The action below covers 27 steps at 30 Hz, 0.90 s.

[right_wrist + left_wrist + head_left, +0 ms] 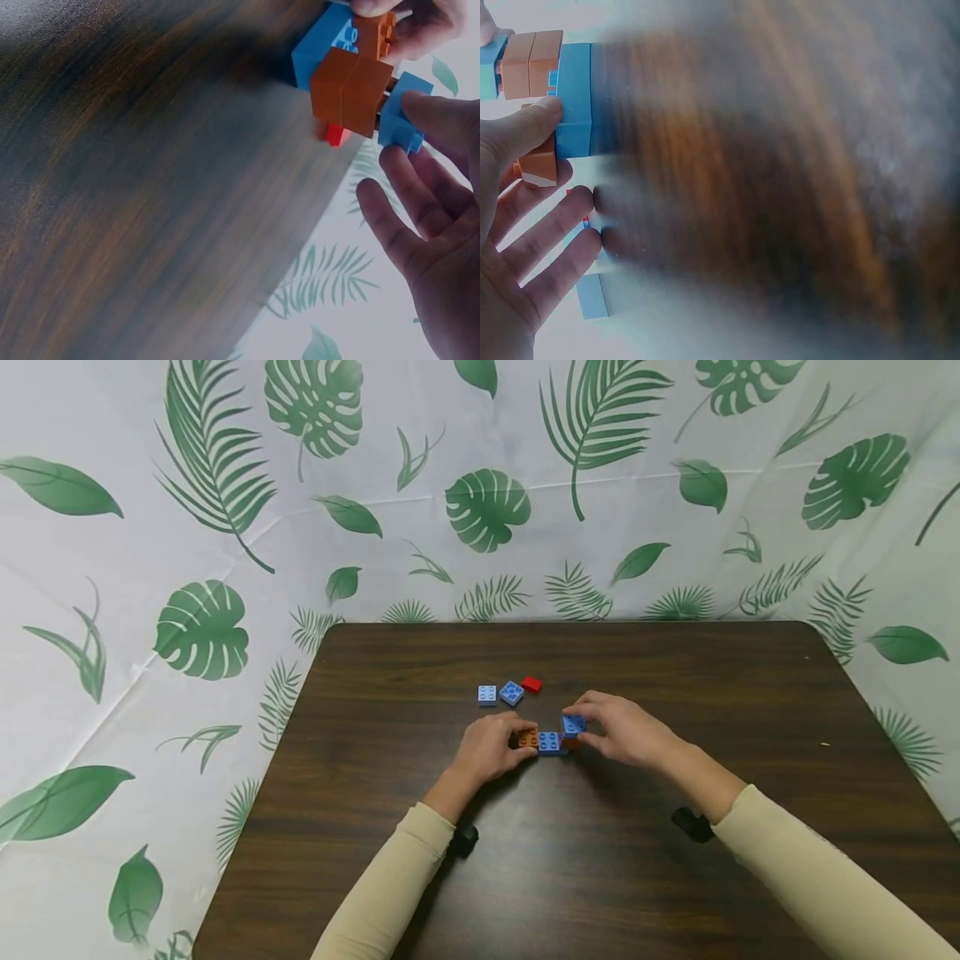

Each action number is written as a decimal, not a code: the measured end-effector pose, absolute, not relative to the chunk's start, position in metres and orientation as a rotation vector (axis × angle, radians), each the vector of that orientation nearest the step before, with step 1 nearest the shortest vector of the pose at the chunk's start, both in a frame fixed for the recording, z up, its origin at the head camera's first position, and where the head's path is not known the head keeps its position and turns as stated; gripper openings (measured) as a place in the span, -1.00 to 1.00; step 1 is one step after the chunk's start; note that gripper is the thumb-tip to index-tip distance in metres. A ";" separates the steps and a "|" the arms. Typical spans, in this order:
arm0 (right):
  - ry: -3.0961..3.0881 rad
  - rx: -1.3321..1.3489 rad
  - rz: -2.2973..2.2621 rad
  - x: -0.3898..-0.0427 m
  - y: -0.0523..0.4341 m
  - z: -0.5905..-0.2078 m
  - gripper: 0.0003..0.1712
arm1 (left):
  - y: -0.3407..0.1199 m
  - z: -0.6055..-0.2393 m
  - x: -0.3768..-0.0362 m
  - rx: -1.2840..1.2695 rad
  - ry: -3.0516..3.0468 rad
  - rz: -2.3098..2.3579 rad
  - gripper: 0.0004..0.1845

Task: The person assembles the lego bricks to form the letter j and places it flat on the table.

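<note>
A long blue toy building brick (550, 742) lies on the table as a base. My left hand (486, 748) pinches an orange brick (528, 738) on its left end between thumb and fingers. On its right end stand two stacked orange bricks (345, 90). Above that stack, my right hand (626, 727) grips a small blue brick (573, 725) by its sides with thumb and fingers. In the right wrist view a narrow gap with orange studs shows between this blue brick (401, 112) and the stack, and it tilts slightly.
Behind the build lie a light blue brick (487, 695), another blue brick (512, 693) and a red brick (532, 684). The dark wooden table (600, 860) ends at a leaf-patterned cloth (420, 535).
</note>
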State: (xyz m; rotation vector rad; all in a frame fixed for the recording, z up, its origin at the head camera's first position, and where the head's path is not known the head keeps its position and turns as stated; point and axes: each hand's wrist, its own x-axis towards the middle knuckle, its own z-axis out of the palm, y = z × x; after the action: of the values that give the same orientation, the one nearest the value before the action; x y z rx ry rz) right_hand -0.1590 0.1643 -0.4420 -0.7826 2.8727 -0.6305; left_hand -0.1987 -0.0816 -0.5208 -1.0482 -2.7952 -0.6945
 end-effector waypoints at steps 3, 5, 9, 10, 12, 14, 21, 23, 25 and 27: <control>2.875 -0.788 -0.634 -0.158 0.164 -0.441 -0.51 | -0.082 -0.521 -0.199 -1.048 -2.799 -0.690 -0.58; 2.884 -0.795 -0.630 -0.158 0.164 -0.440 -0.51 | -0.082 -0.521 -0.199 -1.049 -2.800 -0.685 -0.58; 2.892 -0.806 -0.611 -0.157 0.163 -0.441 -0.51 | -0.082 -0.520 -0.198 -1.049 -2.807 -0.676 -0.59; 2.894 -0.810 -0.607 -0.157 0.162 -0.442 -0.51 | -0.082 -0.520 -0.198 -1.051 -2.808 -0.674 -0.59; 2.898 -0.809 -0.599 -0.157 0.162 -0.442 -0.51 | -0.082 -0.520 -0.198 -1.051 -2.808 -0.675 -0.59; 2.910 -0.811 -0.591 -0.158 0.162 -0.443 -0.50 | -0.082 -0.520 -0.198 -1.052 -2.806 -0.675 -0.59; 2.909 -0.842 -0.555 -0.157 0.158 -0.441 -0.50 | -0.081 -0.521 -0.197 -1.054 -2.799 -0.665 -0.58; 2.907 -0.848 -0.546 -0.158 0.157 -0.439 -0.50 | -0.081 -0.521 -0.197 -1.055 -2.793 -0.668 -0.59; 2.910 -0.845 -0.539 -0.159 0.157 -0.438 -0.50 | -0.081 -0.521 -0.197 -1.057 -2.791 -0.672 -0.59; 2.911 -0.842 -0.536 -0.160 0.157 -0.438 -0.49 | -0.082 -0.520 -0.198 -1.056 -2.793 -0.674 -0.59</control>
State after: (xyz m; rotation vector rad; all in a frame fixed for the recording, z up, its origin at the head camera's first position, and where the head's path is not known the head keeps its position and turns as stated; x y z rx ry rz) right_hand -0.1596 0.1567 -0.4376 -0.8420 2.9111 -0.5356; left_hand -0.1979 -0.0816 -0.5204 -1.0558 -2.7934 -0.6741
